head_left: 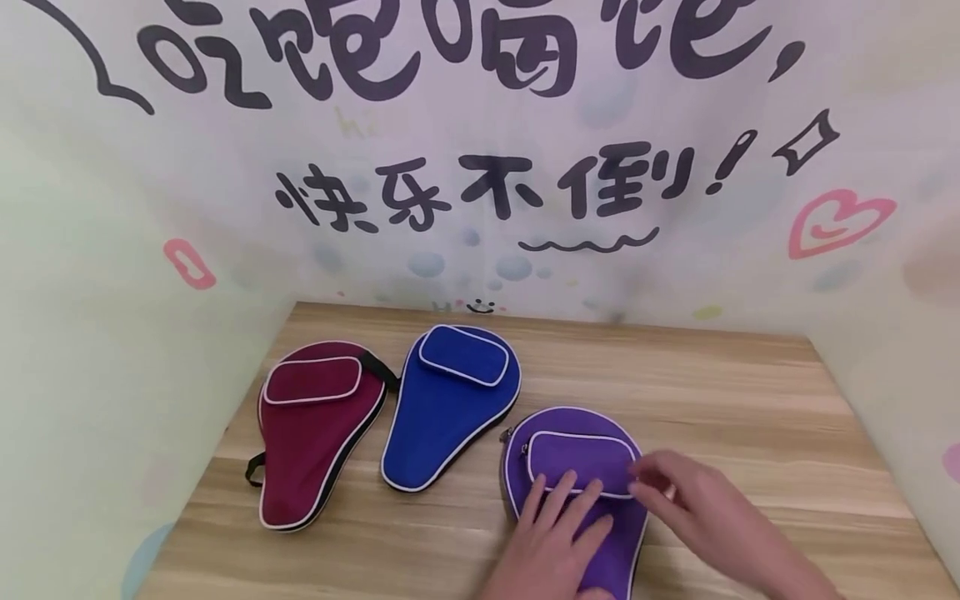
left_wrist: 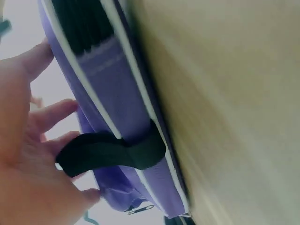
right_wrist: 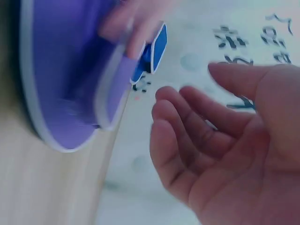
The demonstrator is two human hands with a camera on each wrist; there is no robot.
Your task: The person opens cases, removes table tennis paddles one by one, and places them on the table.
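A purple table tennis paddle case (head_left: pixel 618 546) with white piping lies flat on the table, its zipped front pocket (head_left: pixel 585 458) facing up. Spread fingers of my left hand (head_left: pixel 547 537) rest on the case at the pocket's lower edge. Beside the pocket's right end is my right hand (head_left: pixel 701 504); the right wrist view shows its fingers loosely bent, apart from the thumb, with nothing between them. A black strap (left_wrist: pixel 108 152) loops off the case's side near the left hand in the left wrist view. The case's narrow end is partly hidden by the left hand.
To the left lie a blue paddle case (head_left: pixel 442 421) and a dark red one (head_left: pixel 307 450), both with pockets upward. The wooden table (head_left: pixel 750 400) meets a printed wall covering (head_left: pixel 480 275) at the back and pale walls at both sides.
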